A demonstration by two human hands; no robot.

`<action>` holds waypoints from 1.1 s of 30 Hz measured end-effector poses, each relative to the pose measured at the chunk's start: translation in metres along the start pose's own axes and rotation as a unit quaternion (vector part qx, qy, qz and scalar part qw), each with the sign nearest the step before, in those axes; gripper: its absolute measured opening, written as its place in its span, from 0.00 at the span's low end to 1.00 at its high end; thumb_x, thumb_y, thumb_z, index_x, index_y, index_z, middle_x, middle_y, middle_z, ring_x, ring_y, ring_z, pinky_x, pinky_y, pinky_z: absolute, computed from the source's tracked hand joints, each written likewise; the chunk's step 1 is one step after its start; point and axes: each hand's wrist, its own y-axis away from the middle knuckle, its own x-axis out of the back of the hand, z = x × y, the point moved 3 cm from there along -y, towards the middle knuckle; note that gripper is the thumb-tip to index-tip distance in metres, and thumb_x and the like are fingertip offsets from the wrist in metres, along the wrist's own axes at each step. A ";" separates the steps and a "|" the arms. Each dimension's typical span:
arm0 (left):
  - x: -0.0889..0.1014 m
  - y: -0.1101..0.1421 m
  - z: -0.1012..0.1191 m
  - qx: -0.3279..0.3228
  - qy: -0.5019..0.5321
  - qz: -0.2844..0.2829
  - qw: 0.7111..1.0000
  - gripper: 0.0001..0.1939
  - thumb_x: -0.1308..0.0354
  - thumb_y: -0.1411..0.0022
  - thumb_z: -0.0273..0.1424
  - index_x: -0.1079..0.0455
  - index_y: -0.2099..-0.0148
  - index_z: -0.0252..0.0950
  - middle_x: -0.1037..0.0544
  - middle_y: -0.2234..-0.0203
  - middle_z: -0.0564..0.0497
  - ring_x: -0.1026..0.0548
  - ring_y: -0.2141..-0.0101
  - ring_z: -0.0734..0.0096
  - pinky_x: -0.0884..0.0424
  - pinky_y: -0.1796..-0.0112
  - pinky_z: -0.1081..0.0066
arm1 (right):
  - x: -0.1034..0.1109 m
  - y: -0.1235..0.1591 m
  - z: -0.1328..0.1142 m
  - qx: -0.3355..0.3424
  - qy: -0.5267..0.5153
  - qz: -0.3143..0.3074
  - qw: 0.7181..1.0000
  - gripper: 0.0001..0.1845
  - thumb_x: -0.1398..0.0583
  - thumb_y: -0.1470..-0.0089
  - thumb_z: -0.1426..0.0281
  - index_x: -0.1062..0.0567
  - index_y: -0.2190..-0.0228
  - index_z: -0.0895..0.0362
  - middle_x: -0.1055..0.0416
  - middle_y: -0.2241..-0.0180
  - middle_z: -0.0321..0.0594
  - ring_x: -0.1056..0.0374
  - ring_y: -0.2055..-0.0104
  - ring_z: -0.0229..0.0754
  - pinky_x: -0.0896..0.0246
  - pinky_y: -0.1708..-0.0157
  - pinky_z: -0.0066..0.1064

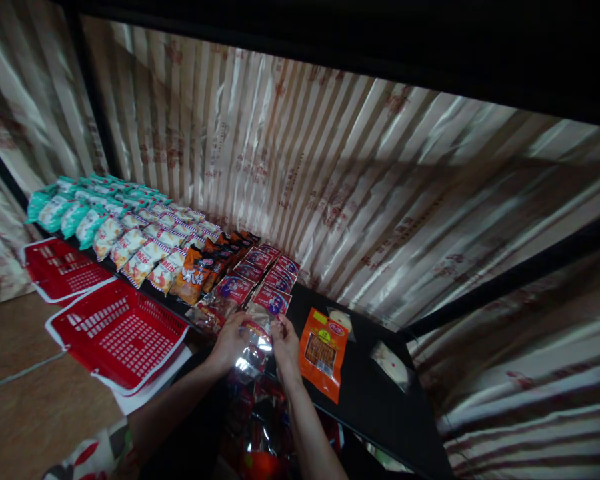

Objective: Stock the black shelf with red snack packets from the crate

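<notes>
Between my two hands is a shiny snack packet with a clear plastic front and a reddish label. My left hand grips its left side and my right hand pinches the upper right edge. Just beyond them, red and blue snack packets lie in two rows on the black shelf. To the right of my right hand lies an orange snack bag with a window in its front. Below my forearms, more shiny packets show dimly.
Orange and black bags, white bags and green bags stand in rows to the left. Two red baskets, a nearer one and a farther one, sit by the shelf. Pale packets lie at right; a striped curtain hangs behind.
</notes>
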 end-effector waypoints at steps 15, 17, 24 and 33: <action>0.013 0.008 0.039 -0.175 -0.219 0.028 0.959 0.14 0.49 0.45 0.23 0.29 0.56 0.34 0.32 0.50 0.43 0.39 0.48 0.55 0.38 0.50 0.52 | -0.005 -0.007 0.006 0.011 0.036 -0.005 0.999 0.25 0.42 0.57 0.59 0.29 0.57 0.57 0.26 0.65 0.39 0.30 0.64 0.41 0.37 0.64 0.30; 0.010 0.006 0.044 -0.191 -0.213 0.015 0.958 0.14 0.50 0.44 0.23 0.29 0.57 0.34 0.32 0.50 0.44 0.40 0.47 0.55 0.40 0.48 0.52 | -0.006 -0.006 0.004 0.010 0.032 -0.010 0.999 0.25 0.42 0.57 0.59 0.30 0.57 0.57 0.26 0.63 0.40 0.30 0.63 0.42 0.37 0.63 0.30; -0.003 -0.009 0.060 -0.205 -0.217 -0.044 0.953 0.16 0.54 0.42 0.22 0.30 0.55 0.34 0.31 0.50 0.44 0.42 0.44 0.61 0.41 0.46 0.56 | -0.006 -0.003 0.000 0.002 0.018 -0.026 0.999 0.27 0.42 0.56 0.58 0.32 0.55 0.58 0.26 0.63 0.41 0.30 0.61 0.42 0.38 0.59 0.32; -0.050 -0.062 0.041 -0.227 -0.288 -0.154 0.917 0.18 0.52 0.39 0.29 0.34 0.47 0.33 0.36 0.44 0.43 0.49 0.40 0.57 0.46 0.44 0.55 | -0.006 -0.003 0.006 0.026 0.058 -0.032 0.997 0.24 0.43 0.54 0.62 0.30 0.54 0.55 0.25 0.62 0.40 0.29 0.63 0.42 0.36 0.62 0.31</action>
